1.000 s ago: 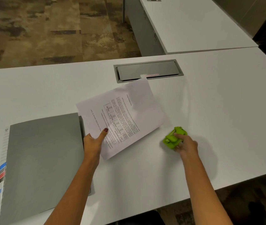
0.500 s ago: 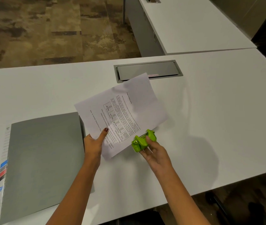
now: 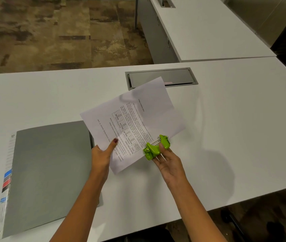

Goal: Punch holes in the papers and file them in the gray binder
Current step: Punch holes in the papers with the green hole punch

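Holding the white printed sheet of paper [image 3: 138, 112] up at its near end over the white desk [image 3: 234, 128], your left hand [image 3: 101, 155] has one corner pinched, thumb on top and the rest of the fingers hidden underneath. Your right hand [image 3: 167, 162] grips the small lime-green plastic hole punch [image 3: 156, 148], fingers curled round it. The punch sits right on the sheet's near long edge, roughly midway along. The flat gray binder [image 3: 51, 172] lies closed on the desk just left of your left wrist, with the paper's left edge hanging over its far right corner.

Heads up on what can bite you here. The sheet is floating and sagging a bit, and I can't tell from this angle whether the edge is seated all the way into the slot. Squeeze like that and the holes could land too close to the edge, or crooked, and then they won't line up with the binder rings. That one-corner pinch also lets the page swivel when you press.
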{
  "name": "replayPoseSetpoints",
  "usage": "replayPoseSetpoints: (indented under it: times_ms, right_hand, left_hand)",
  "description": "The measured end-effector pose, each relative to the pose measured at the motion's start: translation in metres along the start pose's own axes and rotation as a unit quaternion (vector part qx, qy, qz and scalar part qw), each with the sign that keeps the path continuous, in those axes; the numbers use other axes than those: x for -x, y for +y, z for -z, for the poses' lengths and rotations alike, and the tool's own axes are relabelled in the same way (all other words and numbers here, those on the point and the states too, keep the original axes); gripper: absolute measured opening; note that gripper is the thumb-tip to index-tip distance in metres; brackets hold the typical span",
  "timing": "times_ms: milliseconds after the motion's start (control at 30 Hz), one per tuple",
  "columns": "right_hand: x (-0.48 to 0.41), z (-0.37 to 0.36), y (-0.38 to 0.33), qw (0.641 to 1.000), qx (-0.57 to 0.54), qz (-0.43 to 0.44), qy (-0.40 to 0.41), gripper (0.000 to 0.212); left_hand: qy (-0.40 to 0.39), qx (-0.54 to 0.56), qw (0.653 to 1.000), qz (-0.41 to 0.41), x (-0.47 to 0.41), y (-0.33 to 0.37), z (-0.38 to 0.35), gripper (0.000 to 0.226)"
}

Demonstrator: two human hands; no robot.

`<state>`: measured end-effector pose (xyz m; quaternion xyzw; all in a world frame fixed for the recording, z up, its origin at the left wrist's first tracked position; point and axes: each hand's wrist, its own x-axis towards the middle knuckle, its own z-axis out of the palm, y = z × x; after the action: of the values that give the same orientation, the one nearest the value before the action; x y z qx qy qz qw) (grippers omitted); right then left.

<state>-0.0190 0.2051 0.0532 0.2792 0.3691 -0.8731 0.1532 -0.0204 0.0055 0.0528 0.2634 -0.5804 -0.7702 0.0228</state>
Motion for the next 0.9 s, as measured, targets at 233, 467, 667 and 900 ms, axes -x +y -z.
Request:
replayPoseSetpoints:
  times_ms: [233,467,667,900]
  right_hand:
    - [0.0009,-0.0017,0.0009,1.0,-0.002,0.014,0.01,0.053]
    - [0.0015,-0.003,-0.006,0.999,-0.022,0.011,0.031,0.057]
    - [0.0046,-0.0069,-0.004,0.999,-0.033,-0.002,0.033,0.051]
    - [0.0044,-0.0064,-0.0037,0.999,-0.02,0.004,0.043,0.046]
  left_hand:
    - [-0.003,0.001,1.0,-0.01,0.0018,0.001,0.002,0.041]
    - [0.007,-0.005,1.0,0.001,0.0024,-0.0005,0.0052,0.046]
    - [0.01,-0.001,1.0,0.002,0.0033,-0.0011,0.0045,0.043]
    - [0.01,-0.008,1.0,-0.005,0.0039,-0.0012,0.0055,0.047]
